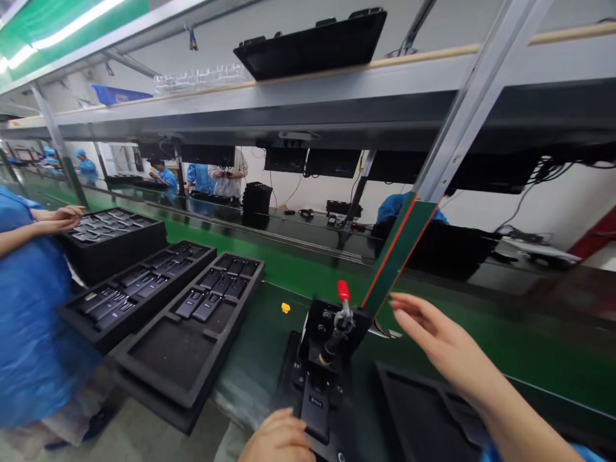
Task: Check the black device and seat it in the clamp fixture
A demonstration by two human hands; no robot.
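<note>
A black clamp fixture (321,359) with a red-tipped toggle lever (342,292) stands on the green bench in front of me. A small black device (316,410) lies in its slot. My left hand (279,439) rests at the near end of that device, touching it. My right hand (436,340) hovers open to the right of the lever, fingers stretched toward it, holding nothing. An empty black foam tray (423,417) lies under my right forearm.
Three black foam trays (158,359) holding several small black devices sit to the left. A co-worker in blue (33,321) stands there, a hand on the far tray (113,234). A yellow bit (285,308) lies on the belt. A slanted green post (399,250) rises behind the fixture.
</note>
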